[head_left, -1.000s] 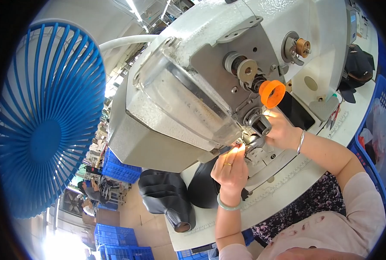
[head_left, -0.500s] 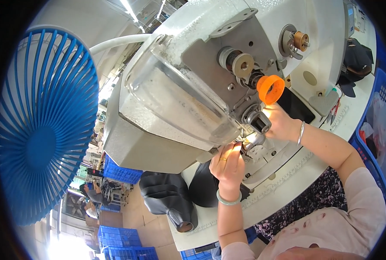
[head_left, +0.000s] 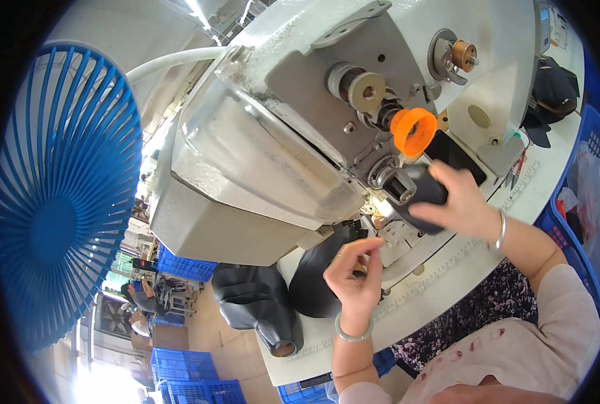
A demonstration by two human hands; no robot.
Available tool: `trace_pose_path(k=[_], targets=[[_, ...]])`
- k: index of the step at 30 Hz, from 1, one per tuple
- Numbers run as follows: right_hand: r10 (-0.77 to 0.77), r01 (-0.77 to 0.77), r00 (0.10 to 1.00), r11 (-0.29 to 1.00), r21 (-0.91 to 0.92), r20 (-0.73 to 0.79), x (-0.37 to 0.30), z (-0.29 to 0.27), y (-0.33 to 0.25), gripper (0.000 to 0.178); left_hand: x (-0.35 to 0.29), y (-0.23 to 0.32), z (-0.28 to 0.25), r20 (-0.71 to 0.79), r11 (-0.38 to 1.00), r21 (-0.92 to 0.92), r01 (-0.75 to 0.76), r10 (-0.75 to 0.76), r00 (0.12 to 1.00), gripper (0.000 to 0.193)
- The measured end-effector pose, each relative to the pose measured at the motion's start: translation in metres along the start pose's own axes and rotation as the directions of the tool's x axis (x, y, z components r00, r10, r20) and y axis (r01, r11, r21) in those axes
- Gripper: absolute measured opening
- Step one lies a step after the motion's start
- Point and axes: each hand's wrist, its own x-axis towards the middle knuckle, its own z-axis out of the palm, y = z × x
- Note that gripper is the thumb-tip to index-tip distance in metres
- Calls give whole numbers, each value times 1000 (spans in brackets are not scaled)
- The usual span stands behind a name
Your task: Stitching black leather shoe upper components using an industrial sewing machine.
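Observation:
An industrial sewing machine (head_left: 259,155) fills the middle of the view, a small light shining at its needle area. My right hand (head_left: 468,205), slightly blurred, has its thumb and fingers around a black leather-like piece (head_left: 429,195) right of the needle area. In front of the needle, my left hand (head_left: 354,276) is curled with thumb and forefinger meeting in a pinch; anything between the tips is too small to make out. Beside it, left of the needle, another black leather-like piece (head_left: 320,279) lies on the white table (head_left: 407,310).
Folded black pieces (head_left: 249,296) rest at the table's left edge. A blue fan (head_left: 64,202) stands at left. At right are small red-handled snips (head_left: 517,168), a dark flat device (head_left: 458,156) and a blue basket (head_left: 589,256) with plastic bags. An orange cup-shaped part (head_left: 414,131) juts from the machine.
My right hand has come out from behind the machine head toward the right, and a black piece now shows in it. My left hand has drawn back from the needle area, its fingers curled.

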Motion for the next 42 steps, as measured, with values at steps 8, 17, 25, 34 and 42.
trace_pose_path(k=[8,17,25,34,42], targets=[[-544,681,565,732,22,620,-100,-7,-10,21,-73,-34,25,358,552,-681,482,-323,876,45],[227,-475,878,526,705,422,-94,-7,20,54,-115,-40,11,247,300,-877,376,-391,887,65],[167,-732,658,372,571,734,-91,-7,15,38,-118,-29,3,8,699,-653,292,-379,926,62],[162,-763,635,288,579,756,-100,22,21,33,-109,-5,7,-192,843,-486,230,-360,913,32],[-282,-75,773,849,524,568,-75,37,-22,71,-158,-35,-102,-518,860,-463,214,-459,722,67]])
